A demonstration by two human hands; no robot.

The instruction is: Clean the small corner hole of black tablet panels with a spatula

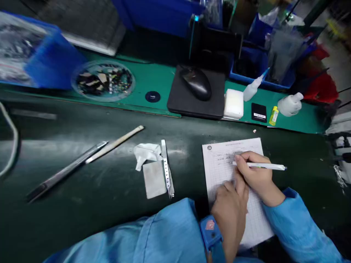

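A printed grid form (223, 164) lies on the dark green mat (90, 182), its upper rows bearing handwriting. My right hand (253, 175) grips a white pen (270, 166), with the tip on the form's upper part. My left hand (229, 219) rests on the form's lower left area, holding nothing, and pins the sheet down. Blue sleeves cover both forearms, and a blue wrist strap (210, 231) circles my left wrist.
On the mat lie a long metal tool (67, 170), a pale stick (113, 144), a crumpled white cloth (146, 153), a grey pad (154, 179) and a white strap (166, 166). Behind are a black mouse (196, 83), bottles and blue bins.
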